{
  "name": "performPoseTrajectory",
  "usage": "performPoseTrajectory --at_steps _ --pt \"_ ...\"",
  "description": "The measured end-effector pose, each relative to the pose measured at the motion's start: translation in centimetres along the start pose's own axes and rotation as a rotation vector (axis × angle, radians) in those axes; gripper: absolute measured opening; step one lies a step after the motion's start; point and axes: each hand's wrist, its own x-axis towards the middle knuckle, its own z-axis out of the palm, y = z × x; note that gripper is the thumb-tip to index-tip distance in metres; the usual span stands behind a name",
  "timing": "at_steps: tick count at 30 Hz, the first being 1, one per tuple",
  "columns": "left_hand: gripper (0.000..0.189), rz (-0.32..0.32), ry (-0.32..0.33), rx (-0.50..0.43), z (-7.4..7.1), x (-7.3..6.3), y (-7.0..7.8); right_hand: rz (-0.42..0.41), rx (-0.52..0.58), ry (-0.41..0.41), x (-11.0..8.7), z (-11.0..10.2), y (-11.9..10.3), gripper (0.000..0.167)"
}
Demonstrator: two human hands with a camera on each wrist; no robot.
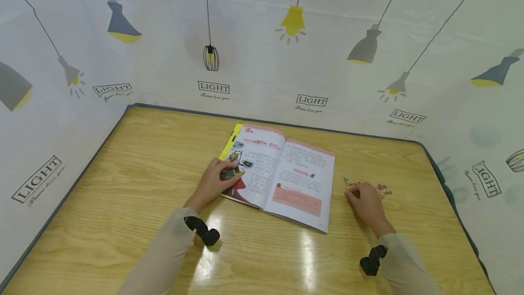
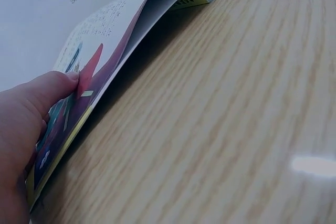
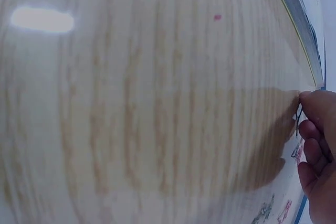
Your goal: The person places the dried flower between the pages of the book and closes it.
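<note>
An open book (image 1: 304, 181) with printed text and coloured pictures lies on the table. My left hand (image 1: 217, 179) rests on its left page, thumb and forefinger spread over the picture near the outer edge. In the left wrist view the thumb (image 2: 52, 87) presses on the page (image 2: 113, 22), which bows up toward the spine. Right of the book, my right hand (image 1: 366, 201) pinches a thin dark stem (image 3: 298, 121) between thumb and fingertips. Small pink pressed flowers (image 1: 384, 190) show beside this hand, and a green sprig (image 1: 346, 181) shows just past its fingertips.
The wood-grain table (image 1: 135, 172) has a dark edge. Behind and beside it hangs a white sheet (image 1: 245, 22) printed with lamps and lettering. A tiny red speck (image 3: 217, 18) lies on the tabletop. Each wrist wears a black camera mount (image 1: 209, 236).
</note>
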Motion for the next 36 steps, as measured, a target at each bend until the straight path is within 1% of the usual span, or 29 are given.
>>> performPoseTrajectory --at_steps 6,12,19,25,30,36 --pt "0.032 -0.006 0.001 -0.007 -0.1 -0.1 0.0 -0.023 0.002 0.032 0.1 0.3 0.1 0.013" --pt "0.032 0.009 0.012 -0.003 0.1 -0.1 0.0 -0.036 0.043 0.088 -0.1 0.3 0.1 0.015" --pt "0.032 0.013 0.019 0.000 0.2 -0.1 -0.2 -0.012 0.071 0.083 -0.3 -0.3 0.0 0.016" --pt "0.033 0.007 0.019 -0.006 0.2 -0.1 -0.3 -0.048 0.068 0.126 -0.3 -0.8 -0.2 0.017" --pt "0.033 -0.002 0.012 -0.005 0.2 -0.1 -0.3 -0.047 0.049 0.144 -0.3 -1.4 -0.5 0.019" --pt "0.034 0.004 0.015 -0.002 0.2 -0.1 -0.3 -0.097 0.058 0.188 -0.1 -1.9 -0.7 0.015"
